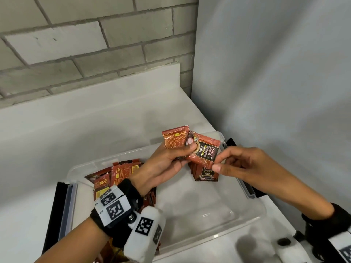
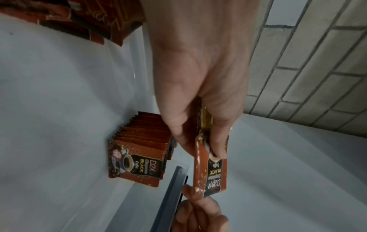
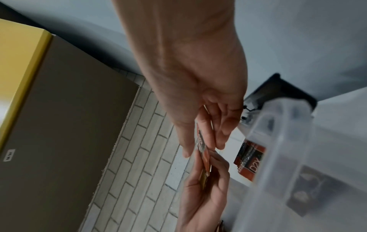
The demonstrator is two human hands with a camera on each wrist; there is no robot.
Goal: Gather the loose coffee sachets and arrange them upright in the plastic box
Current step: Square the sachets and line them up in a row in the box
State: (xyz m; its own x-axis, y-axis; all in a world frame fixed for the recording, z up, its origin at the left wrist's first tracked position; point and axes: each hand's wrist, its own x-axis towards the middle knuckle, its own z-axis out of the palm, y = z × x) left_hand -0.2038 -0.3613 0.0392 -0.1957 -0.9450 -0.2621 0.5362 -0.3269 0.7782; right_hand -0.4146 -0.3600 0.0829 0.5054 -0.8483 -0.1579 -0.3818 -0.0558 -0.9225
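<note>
From the head view, the left hand (image 1: 167,160) clamps two sachets (image 1: 190,147) above the plastic box (image 1: 199,215); the front one reads "D2X BLACK Coffee". The right hand (image 1: 233,164) pinches its corner.

At the left wrist, an upright row of sachets (image 2: 139,150), beside the fingers, carries the same label.

At the right wrist, only "D2" is readable.

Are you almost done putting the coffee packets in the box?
Partly. One row of sachets already stands upright in the plastic box. The left hand holds a few sachets, and the right hand pinches one of them. A loose pile at the box's left end still needs arranging.
</note>
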